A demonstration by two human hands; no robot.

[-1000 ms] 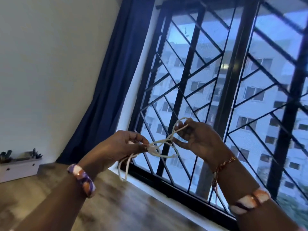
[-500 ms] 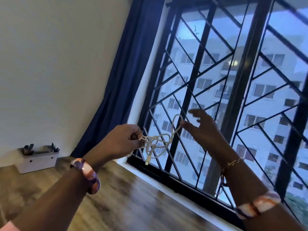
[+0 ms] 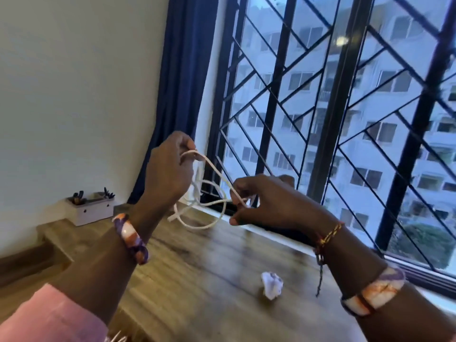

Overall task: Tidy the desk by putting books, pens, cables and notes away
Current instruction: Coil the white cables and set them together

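Observation:
A white cable (image 3: 209, 193) hangs in loose loops in the air above the wooden desk (image 3: 197, 267). My left hand (image 3: 167, 169) is raised and pinches one strand of it near the top. Lower and to the right, my right hand (image 3: 266, 201) pinches another strand at its fingertips. Loops and a free end dangle between the two hands. A crumpled white paper note (image 3: 272, 284) lies on the desk below my right forearm.
A white desk organiser (image 3: 90, 206) with dark pens stands at the back left against the wall. A blue curtain (image 3: 185, 95) hangs beside the barred window (image 3: 333, 119), which runs along the desk's far edge.
The view has tilted down, bringing the desk and crumpled paper into sight. My left hand rose with the cable; my right hand, open a moment ago, now pinches a strand lower down.

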